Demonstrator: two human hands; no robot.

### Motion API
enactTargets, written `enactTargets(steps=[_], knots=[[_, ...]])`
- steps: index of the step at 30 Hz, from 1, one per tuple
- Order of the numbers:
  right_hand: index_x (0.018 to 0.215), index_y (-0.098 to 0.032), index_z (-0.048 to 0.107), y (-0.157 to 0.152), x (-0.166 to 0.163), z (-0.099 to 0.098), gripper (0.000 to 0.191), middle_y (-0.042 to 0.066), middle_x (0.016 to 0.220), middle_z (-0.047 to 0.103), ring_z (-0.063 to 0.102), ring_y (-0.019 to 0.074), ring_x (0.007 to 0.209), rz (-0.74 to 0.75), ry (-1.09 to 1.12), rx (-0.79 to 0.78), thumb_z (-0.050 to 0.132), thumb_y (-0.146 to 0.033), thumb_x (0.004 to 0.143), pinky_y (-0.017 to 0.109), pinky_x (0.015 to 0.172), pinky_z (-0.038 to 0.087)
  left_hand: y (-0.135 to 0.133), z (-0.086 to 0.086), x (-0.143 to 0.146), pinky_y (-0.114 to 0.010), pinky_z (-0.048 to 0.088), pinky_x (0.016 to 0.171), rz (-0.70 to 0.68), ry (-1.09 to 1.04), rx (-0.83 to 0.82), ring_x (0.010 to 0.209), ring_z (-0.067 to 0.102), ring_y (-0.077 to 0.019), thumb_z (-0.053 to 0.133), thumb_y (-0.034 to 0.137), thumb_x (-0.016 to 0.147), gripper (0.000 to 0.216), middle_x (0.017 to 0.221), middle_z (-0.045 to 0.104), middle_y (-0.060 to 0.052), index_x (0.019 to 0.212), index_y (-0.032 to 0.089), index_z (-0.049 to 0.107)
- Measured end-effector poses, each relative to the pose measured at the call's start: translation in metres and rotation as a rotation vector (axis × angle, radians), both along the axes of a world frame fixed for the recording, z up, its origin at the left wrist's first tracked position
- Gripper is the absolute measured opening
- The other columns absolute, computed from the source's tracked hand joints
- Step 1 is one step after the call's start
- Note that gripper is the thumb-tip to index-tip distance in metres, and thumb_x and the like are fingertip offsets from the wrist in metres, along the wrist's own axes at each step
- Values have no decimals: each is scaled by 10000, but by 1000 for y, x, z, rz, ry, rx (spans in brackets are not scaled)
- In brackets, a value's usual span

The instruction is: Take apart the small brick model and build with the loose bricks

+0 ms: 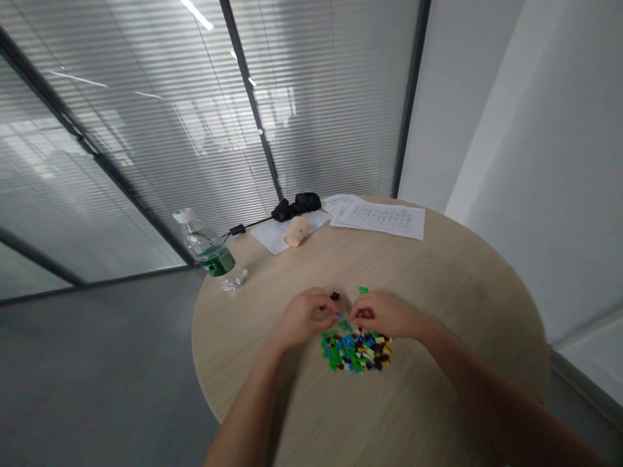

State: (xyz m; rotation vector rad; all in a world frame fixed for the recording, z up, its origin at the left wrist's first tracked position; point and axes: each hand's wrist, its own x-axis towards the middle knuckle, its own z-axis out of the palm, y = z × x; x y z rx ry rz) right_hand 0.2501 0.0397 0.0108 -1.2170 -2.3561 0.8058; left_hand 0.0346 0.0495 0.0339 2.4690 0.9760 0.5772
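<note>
On the round wooden table [438, 279] lies a pile of small building bricks [357, 351] in green, blue, brown, white and yellow. Just beyond the pile's left part, my left hand [302, 318] has thumb and forefinger closed on a small blue brick [340, 314]. My right hand [389, 314] faces it from the other side, its fingers curled and pinched together. What they hold, if anything, is hidden. Past my left fingers sits a dark brown brick [335, 296], and a green brick [363, 290] rests beyond my right hand.
A water bottle [214, 257] with a green label stands at the table's left edge. Farther back are a tipped paper cup [296, 231], a black folded bundle [306, 202] with a cord, and printed sheets [379, 218]. Glass panels with blinds [335, 97] rise behind.
</note>
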Motion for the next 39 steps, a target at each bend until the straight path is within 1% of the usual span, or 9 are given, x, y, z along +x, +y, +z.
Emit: enactTargets(steps=[3,6,14,17,23,30,35,37,39], knots=[[714,-167,696,-2,-3,0,94,13,656,650,532,112,581,56,6,11,608,-198,728,203,537,365,11,-3,-18,-270,427,711,276,31,107,756,562,-154,571,215,784,105,765,632,-34,746,173,660],[697,-172,691,-5,-6,-2,53,2,644,631,520,106,576,103,5,33,639,-182,696,201,538,363,19,-11,-27,-275,420,686,421,148,150,755,561,-168,568,236,777,123,781,635,-47,752,177,673],[704,-169,691,-5,-6,-8,49,7,683,643,528,106,592,79,-11,18,648,-190,691,200,543,363,19,-19,-20,-275,420,682,494,304,149,795,565,-183,545,238,781,137,827,644,-52,789,184,671],[700,-169,693,-4,-7,-8,54,9,674,643,529,109,591,79,-20,20,643,-190,700,202,540,355,20,-22,-20,-293,439,725,474,252,143,835,565,-192,555,256,791,150,882,634,-62,856,177,665],[711,-168,696,-2,-6,-6,90,12,663,640,521,116,597,105,-30,34,618,-189,748,215,558,347,24,-36,-14,-306,433,874,317,127,154,969,543,-187,600,258,794,234,1044,586,-55,1017,209,652],[799,-143,684,0,-4,2,142,37,723,674,577,135,640,-22,146,-153,582,-241,791,218,571,403,27,-39,-11,-297,430,816,357,152,152,885,547,-177,566,183,812,128,925,622,-43,859,206,682],[785,-145,676,5,-3,-3,142,45,740,687,602,150,672,-115,286,-198,606,-265,754,244,620,436,24,-33,-10,-317,430,799,406,145,210,868,539,-193,560,229,826,130,894,630,-55,847,192,683],[784,-151,671,8,-3,-8,150,45,745,686,609,154,689,-147,373,-219,605,-279,742,257,648,445,19,-28,-4,-325,433,815,342,53,220,887,542,-195,559,264,835,149,910,630,-61,881,192,681],[779,-153,657,11,-3,-12,161,40,741,680,612,154,697,-167,468,-257,613,-298,724,265,667,450,13,-24,3,-315,437,836,192,-75,182,915,550,-188,580,295,830,164,936,631,-64,920,194,675]])
